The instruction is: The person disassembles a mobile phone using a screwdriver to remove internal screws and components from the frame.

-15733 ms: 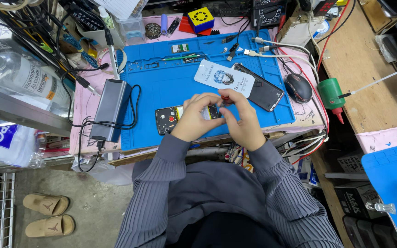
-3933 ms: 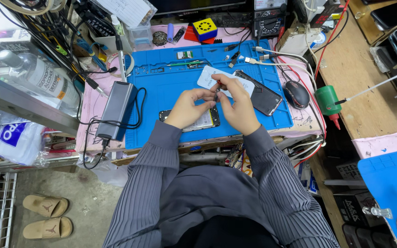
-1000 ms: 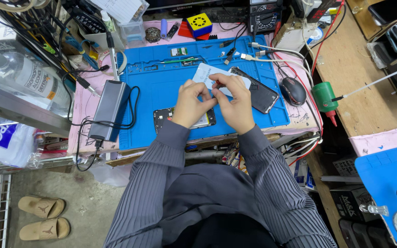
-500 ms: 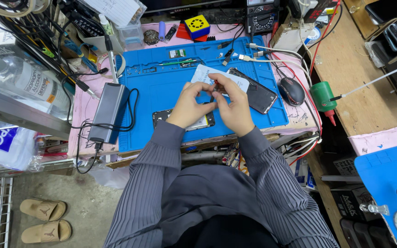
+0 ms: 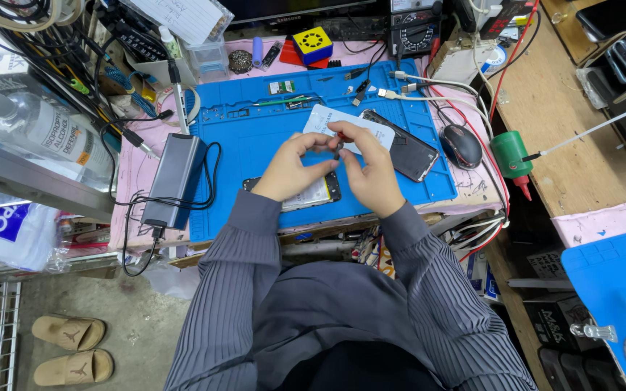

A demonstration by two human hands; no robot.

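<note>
1. Power bank (image 5: 174, 179), grey and cabled, lies at the left edge of your blue work mat (image 5: 255, 137).
2. Your left hand (image 5: 290, 168) hovers above the opened phone (image 5: 311, 194), fingertips curled in a pinch on a small dark part (image 5: 337, 150).
3. Your right hand (image 5: 371, 170) meets it from the other side, thumb and forefinger nipped on the same part; what it is, you cannot tell.
4. Behind your hands lie a white card (image 5: 371, 130) and a dark phone (image 5: 411, 148).
5. Black mouse (image 5: 461, 145) sits just right of the mat, with a green bottle (image 5: 512, 158) beyond it.
</note>
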